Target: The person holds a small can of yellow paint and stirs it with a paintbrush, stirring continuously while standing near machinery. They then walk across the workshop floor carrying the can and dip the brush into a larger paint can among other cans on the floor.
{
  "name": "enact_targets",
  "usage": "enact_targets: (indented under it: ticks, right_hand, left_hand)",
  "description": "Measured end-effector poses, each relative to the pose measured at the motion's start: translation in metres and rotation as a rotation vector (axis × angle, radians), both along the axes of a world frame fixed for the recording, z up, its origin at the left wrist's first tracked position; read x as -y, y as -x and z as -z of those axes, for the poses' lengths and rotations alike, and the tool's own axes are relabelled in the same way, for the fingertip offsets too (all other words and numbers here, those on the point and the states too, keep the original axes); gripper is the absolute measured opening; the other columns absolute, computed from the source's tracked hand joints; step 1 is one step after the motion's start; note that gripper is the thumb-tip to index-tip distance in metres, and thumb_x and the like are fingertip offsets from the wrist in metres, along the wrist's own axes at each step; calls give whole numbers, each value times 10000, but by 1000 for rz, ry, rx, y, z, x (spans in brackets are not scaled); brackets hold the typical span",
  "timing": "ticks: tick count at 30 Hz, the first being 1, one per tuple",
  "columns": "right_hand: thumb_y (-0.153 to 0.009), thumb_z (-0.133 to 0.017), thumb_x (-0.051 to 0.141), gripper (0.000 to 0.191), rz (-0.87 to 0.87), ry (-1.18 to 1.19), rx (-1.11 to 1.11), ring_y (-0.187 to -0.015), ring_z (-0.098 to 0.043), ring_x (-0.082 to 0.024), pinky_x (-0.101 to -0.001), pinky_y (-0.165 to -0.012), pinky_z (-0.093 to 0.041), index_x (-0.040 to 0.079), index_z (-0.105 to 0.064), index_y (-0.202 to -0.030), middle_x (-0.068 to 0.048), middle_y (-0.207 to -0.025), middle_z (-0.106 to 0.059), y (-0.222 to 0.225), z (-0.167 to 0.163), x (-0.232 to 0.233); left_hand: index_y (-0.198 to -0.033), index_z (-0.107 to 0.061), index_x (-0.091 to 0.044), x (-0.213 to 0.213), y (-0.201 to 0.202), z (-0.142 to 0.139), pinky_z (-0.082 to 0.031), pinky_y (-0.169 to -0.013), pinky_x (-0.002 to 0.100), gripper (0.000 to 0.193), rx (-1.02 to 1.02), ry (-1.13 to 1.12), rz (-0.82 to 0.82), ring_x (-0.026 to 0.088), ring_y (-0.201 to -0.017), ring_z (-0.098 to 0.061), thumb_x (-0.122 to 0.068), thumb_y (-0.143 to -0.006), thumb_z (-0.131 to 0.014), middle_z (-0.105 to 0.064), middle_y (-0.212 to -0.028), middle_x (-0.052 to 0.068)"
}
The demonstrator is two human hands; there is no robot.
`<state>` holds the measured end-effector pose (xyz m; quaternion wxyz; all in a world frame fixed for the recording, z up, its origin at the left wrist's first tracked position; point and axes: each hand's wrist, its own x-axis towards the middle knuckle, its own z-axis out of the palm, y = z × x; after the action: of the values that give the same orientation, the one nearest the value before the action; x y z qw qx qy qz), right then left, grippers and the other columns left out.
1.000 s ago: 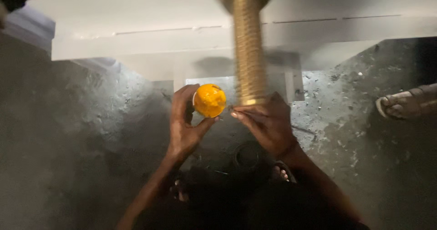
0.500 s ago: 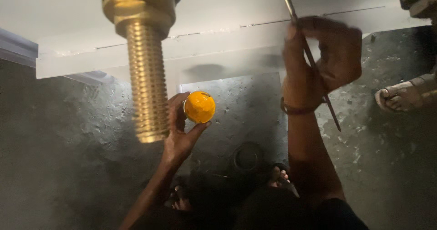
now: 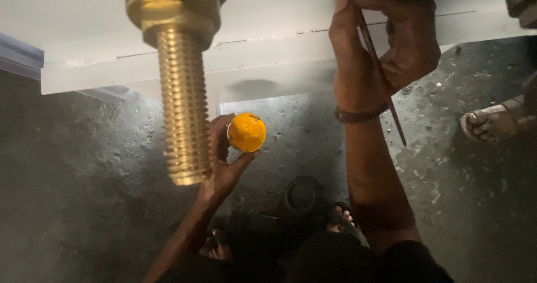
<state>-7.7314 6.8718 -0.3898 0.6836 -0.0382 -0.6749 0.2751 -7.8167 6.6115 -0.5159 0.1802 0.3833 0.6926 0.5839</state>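
Biggest thing under me is the grey concrete floor point(image 3: 84, 204), rough and speckled, with a white painted beam point(image 3: 279, 42) running across the top of the view. A large brass threaded bolt point(image 3: 183, 104) hangs down from a brass collar on the left, thick and plainly heavy; I'd judge it stiff and hard, the threads giving grip but too wide to close one hand around, so the shank is where I'd take it. A round drain cover point(image 3: 302, 194) sits in the floor between my feet, and another person's sandalled foot point(image 3: 492, 123) shows at the right edge. My right hand point(image 3: 386, 48) is raised against the beam, closed on a thin dark brush point(image 3: 386, 76) whose handle slants down past the wrist. My left hand point(image 3: 224, 160) is just beside the bolt's lower end, pinching a small yellow-coated pot point(image 3: 246, 132) between thumb and fingers; it looks light, and wet paint could make it slippery, so I'd hold the sides
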Motion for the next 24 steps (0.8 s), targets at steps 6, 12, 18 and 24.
enact_targets:
  ticks: [6, 12, 18, 24]
  right_hand:
    - [-945, -832, -33, 182, 59, 54, -19, -945, -707, -132, -256, -775, -568, 65, -719, -1048, -67, -1063, -742, 5, 2, 1]
    - [-963, -805, -40, 185, 25, 23, -22, -937, -720, -148, -283, -818, -604, 60, -705, -1082, -76, -1081, -744, -1, 2, -1]
    - [-991, -802, -42, 183, -25, 34, 9, -998, -726, -153, -298, -866, -618, 60, -710, -1112, -83, -1117, -730, 0, 1, 0]
    - [-966, -803, -48, 172, 29, 20, -31, -982, -703, -152, -300, -850, -592, 50, -721, -1081, -77, -1085, -733, -3, 0, -6]
  left_hand:
    - [-1450, -430, -85, 2, -3, -2, -530, -1134, 465, 795, 94, 27, -20, 291, -1344, -579, 17, -780, -847, -544, -1407, 139]
    - [-1455, -438, -82, 4, -4, 1, -507, -1132, 462, 796, 89, 42, -35, 283, -1347, -581, -8, -783, -857, -578, -1402, 128]
    - [-1449, -466, -82, 1, -4, 3, -513, -1058, 497, 812, 51, 104, -77, 284, -1337, -589, -57, -753, -885, -585, -1411, 132]
    - [-1477, -418, -77, 4, -5, -4, -557, -977, 485, 849, 156, 244, -69, 294, -1304, -582, -110, -758, -868, -554, -1409, 155]
